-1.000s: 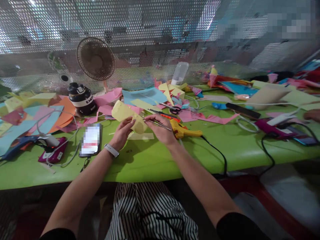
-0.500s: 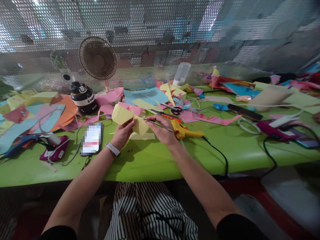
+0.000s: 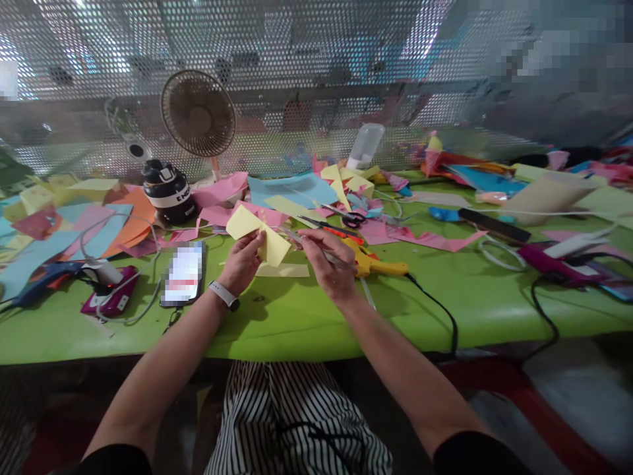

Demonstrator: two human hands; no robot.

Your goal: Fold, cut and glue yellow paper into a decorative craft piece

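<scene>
A piece of yellow paper (image 3: pixel 275 247) with a bend across its middle is pinched in my left hand (image 3: pixel 242 262), above the green table. My right hand (image 3: pixel 329 261) grips thin metal tweezers (image 3: pixel 316 249), whose tips point left toward the paper's right side. Whether the tips touch the paper cannot be made out. Just behind my right hand lie scissors (image 3: pixel 346 216) and a tool with an orange handle (image 3: pixel 341 231). A yellow glue gun (image 3: pixel 378 265) rests right beside that hand. Below the held paper, a pale yellow strip (image 3: pixel 281 270) lies flat.
On the green table (image 3: pixel 297 323), a phone (image 3: pixel 182 274), a purple power strip (image 3: pixel 116 293) and a blue glue gun (image 3: pixel 44 284) lie left. A black bottle (image 3: pixel 168 191) and a fan (image 3: pixel 198 113) stand behind. Coloured paper scraps spread across the back; cables run right.
My right hand has drawn slightly right, away from the yellow paper, with the tweezers still in it. The paper has turned a little in my left hand. The whole view has shifted slightly.
</scene>
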